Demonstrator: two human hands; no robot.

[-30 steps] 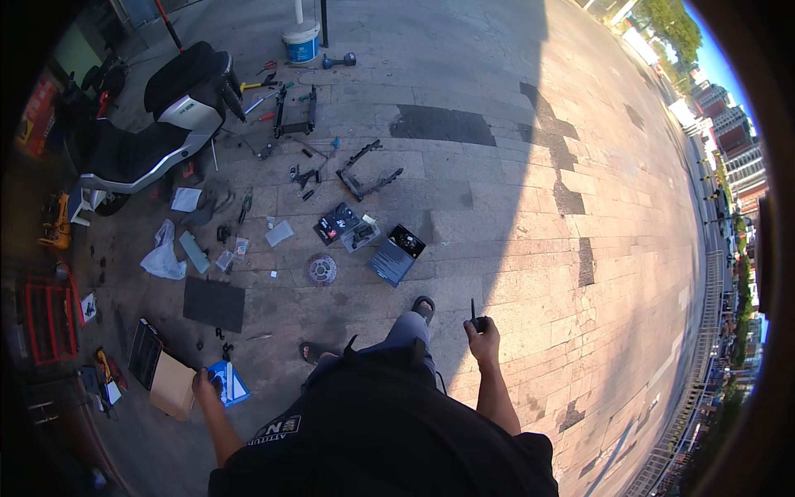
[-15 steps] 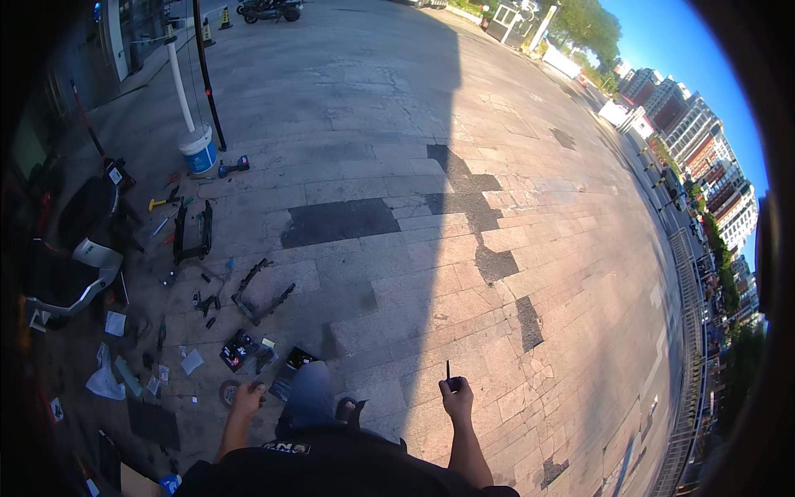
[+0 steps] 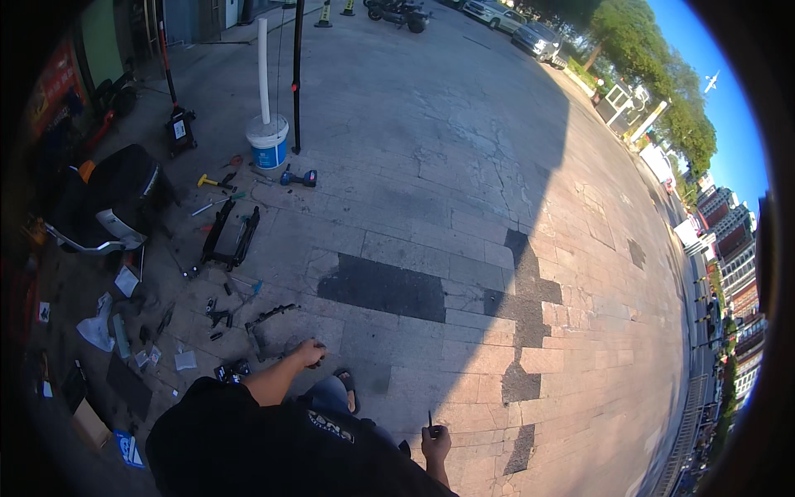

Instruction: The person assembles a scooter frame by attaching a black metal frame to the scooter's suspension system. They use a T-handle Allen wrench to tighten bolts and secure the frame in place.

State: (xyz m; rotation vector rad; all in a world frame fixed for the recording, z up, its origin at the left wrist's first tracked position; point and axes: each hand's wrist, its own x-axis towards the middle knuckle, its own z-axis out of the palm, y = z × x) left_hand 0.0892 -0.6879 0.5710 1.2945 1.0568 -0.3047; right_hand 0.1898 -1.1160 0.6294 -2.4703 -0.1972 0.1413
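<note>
My right hand (image 3: pixel 435 445) is closed round a thin dark rod (image 3: pixel 430 418) that points up out of the fist, near the shadow's edge. The rod is too small to name more exactly. Reaching forward, my left hand (image 3: pixel 311 354) has its fingers curled; what they hold, if anything, I cannot make out. It is nearest to a black angular metal frame (image 3: pixel 263 321) lying on the paving. Partly behind my left arm is a black case (image 3: pixel 233 370) with small parts in it. My sandalled foot (image 3: pixel 348 389) shows between the hands.
On the left lie a second black frame (image 3: pixel 230 236), a yellow-headed hammer (image 3: pixel 215 181), a cordless drill (image 3: pixel 299 178) and plastic bags (image 3: pixel 98 324). A white bucket with a blue label (image 3: pixel 267 142) holds an upright pole. Beyond stands a floor jack (image 3: pixel 180 131).
The view has swung left, with the ground items shifting right in it. My left hand has reached forward and right, away from beside the case. My right hand still grips the rod.
</note>
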